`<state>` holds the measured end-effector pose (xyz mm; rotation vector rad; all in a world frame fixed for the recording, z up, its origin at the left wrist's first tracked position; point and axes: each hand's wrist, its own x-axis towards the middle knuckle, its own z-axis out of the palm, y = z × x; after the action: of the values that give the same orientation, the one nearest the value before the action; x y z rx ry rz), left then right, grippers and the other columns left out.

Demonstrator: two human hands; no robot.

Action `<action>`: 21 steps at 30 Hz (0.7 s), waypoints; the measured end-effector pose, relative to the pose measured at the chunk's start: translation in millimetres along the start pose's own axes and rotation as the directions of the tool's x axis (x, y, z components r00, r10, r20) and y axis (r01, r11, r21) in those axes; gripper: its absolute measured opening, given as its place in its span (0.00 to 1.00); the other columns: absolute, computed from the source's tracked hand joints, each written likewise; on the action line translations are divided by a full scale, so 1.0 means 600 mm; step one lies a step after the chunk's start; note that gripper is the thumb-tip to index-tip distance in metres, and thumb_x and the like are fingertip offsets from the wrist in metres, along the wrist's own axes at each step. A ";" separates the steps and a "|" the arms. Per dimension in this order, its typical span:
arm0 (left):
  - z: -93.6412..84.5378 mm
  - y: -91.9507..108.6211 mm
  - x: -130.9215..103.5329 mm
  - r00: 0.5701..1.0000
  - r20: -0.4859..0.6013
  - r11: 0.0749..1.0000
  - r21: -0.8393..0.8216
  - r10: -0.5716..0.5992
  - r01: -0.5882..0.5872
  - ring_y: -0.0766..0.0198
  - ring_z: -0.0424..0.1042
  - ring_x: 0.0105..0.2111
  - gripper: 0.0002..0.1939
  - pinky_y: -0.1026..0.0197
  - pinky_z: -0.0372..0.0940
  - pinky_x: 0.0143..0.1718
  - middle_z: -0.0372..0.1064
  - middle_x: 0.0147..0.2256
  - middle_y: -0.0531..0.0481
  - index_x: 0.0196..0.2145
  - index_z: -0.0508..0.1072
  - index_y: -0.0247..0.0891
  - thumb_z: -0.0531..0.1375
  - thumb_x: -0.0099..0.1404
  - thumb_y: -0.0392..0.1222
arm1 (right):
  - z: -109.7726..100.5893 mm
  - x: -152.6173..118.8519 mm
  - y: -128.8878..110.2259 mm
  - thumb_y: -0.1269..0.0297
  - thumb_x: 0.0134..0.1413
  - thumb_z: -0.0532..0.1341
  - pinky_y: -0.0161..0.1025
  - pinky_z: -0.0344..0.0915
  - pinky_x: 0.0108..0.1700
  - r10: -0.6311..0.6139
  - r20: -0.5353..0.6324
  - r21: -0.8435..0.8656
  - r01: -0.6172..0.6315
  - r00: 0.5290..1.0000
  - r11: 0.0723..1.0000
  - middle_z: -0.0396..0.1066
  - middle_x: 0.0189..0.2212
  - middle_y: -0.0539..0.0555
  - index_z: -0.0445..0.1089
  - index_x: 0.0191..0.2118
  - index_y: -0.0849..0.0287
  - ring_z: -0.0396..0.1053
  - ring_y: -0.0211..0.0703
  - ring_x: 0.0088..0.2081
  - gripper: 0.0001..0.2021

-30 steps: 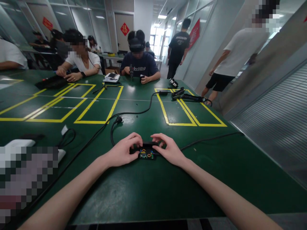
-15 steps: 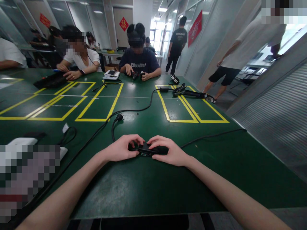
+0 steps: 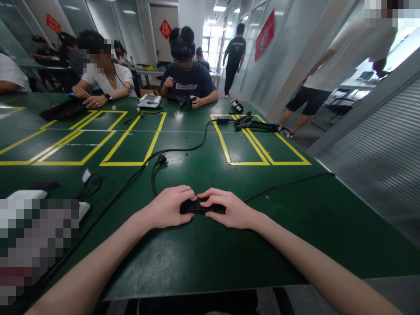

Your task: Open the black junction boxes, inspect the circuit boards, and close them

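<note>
Grasping a black case point(image 3: 201, 211) just below the frame's centre, the left hand point(image 3: 172, 206) and right hand point(image 3: 231, 208) close their grip on its opposite ends; its inside is hidden. Beyond, a short cord point(image 3: 152, 177) leads to a plug point(image 3: 162, 160), and a thin cord point(image 3: 288, 182) crosses the green table point(image 3: 183, 262) rightward. At upper left, a black tray-like piece point(image 3: 62, 110) lies before another person point(image 3: 111, 78), its contents unclear.

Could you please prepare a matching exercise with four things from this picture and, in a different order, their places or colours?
1. black case
2. power plug
3. diamond-shaped sign
4. tape outlines

A. red
B. yellow
C. between left hand and right hand
D. lying on the table, near a long cable

Pairs: 1-C, 2-D, 3-A, 4-B
</note>
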<state>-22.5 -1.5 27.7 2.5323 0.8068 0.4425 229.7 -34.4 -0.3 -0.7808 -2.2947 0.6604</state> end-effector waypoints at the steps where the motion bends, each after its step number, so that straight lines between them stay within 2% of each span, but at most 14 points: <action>1: 0.000 0.000 0.000 1.000 -0.005 1.000 0.005 -0.005 0.005 0.59 0.75 0.39 0.11 0.61 0.67 0.40 0.73 0.40 0.50 0.42 0.72 0.40 0.63 0.59 0.37 | 0.001 0.000 0.001 0.69 0.58 0.68 0.48 0.72 0.54 0.006 0.014 -0.061 -0.005 1.000 0.998 0.74 0.54 0.62 0.72 0.50 0.57 0.75 0.50 0.53 0.15; 4: 0.002 0.001 0.001 1.000 -0.012 0.999 0.045 -0.026 0.027 0.57 0.75 0.40 0.16 0.59 0.68 0.41 0.74 0.41 0.48 0.47 0.71 0.40 0.64 0.61 0.39 | 0.005 0.003 0.003 0.66 0.60 0.67 0.51 0.71 0.53 -0.012 0.021 -0.273 0.017 1.000 0.962 0.74 0.53 0.64 0.69 0.56 0.58 0.74 0.54 0.52 0.19; 6: 0.005 0.000 0.004 1.000 -0.013 0.995 0.094 -0.022 0.023 0.55 0.75 0.42 0.19 0.57 0.69 0.43 0.74 0.44 0.46 0.50 0.70 0.40 0.65 0.62 0.41 | 0.007 0.005 0.003 0.64 0.66 0.62 0.52 0.71 0.51 -0.042 0.018 -0.378 0.046 0.999 0.925 0.75 0.51 0.65 0.68 0.58 0.60 0.73 0.54 0.50 0.17; 8: 0.007 -0.001 0.007 1.000 -0.022 0.989 0.146 -0.016 0.019 0.54 0.74 0.43 0.17 0.56 0.68 0.44 0.75 0.44 0.45 0.50 0.71 0.40 0.65 0.64 0.42 | 0.007 0.007 0.002 0.62 0.70 0.58 0.51 0.71 0.48 -0.053 0.022 -0.435 0.057 0.998 0.899 0.76 0.48 0.65 0.68 0.58 0.62 0.73 0.54 0.46 0.16; 11: 0.009 -0.003 0.009 1.000 -0.014 0.980 0.201 -0.005 0.008 0.55 0.74 0.40 0.10 0.56 0.67 0.43 0.75 0.39 0.46 0.47 0.74 0.39 0.62 0.70 0.44 | 0.004 0.007 0.000 0.58 0.73 0.54 0.47 0.70 0.43 -0.033 0.031 -0.481 0.044 0.999 0.876 0.76 0.41 0.63 0.69 0.55 0.62 0.73 0.52 0.40 0.16; 14: 0.006 -0.003 0.009 1.000 0.003 0.976 0.215 0.020 -0.020 0.57 0.73 0.35 0.12 0.57 0.65 0.41 0.73 0.33 0.48 0.46 0.76 0.39 0.60 0.72 0.49 | 0.001 0.007 -0.002 0.56 0.74 0.53 0.45 0.68 0.40 -0.046 0.048 -0.510 0.065 0.998 0.858 0.75 0.38 0.61 0.69 0.53 0.62 0.72 0.50 0.37 0.17; 18: 0.002 0.000 0.007 0.998 0.004 0.970 0.234 0.070 -0.069 0.58 0.72 0.33 0.19 0.58 0.64 0.38 0.73 0.33 0.47 0.46 0.77 0.38 0.58 0.73 0.55 | -0.002 0.005 -0.006 0.56 0.75 0.50 0.45 0.68 0.40 -0.122 0.047 -0.529 0.128 0.991 0.839 0.77 0.40 0.61 0.69 0.54 0.63 0.73 0.49 0.38 0.18; 21: 0.005 0.002 0.007 0.996 -0.016 0.962 0.263 0.083 -0.076 0.57 0.72 0.33 0.21 0.58 0.65 0.38 0.73 0.32 0.45 0.46 0.78 0.37 0.55 0.74 0.57 | -0.006 0.004 -0.008 0.55 0.74 0.52 0.45 0.70 0.42 -0.145 0.020 -0.495 0.136 0.989 0.858 0.78 0.43 0.62 0.69 0.55 0.63 0.75 0.50 0.40 0.18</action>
<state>-17.5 -0.8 26.7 2.8175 0.8225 0.4202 228.8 -35.0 6.0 -0.8261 -2.5070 -0.0182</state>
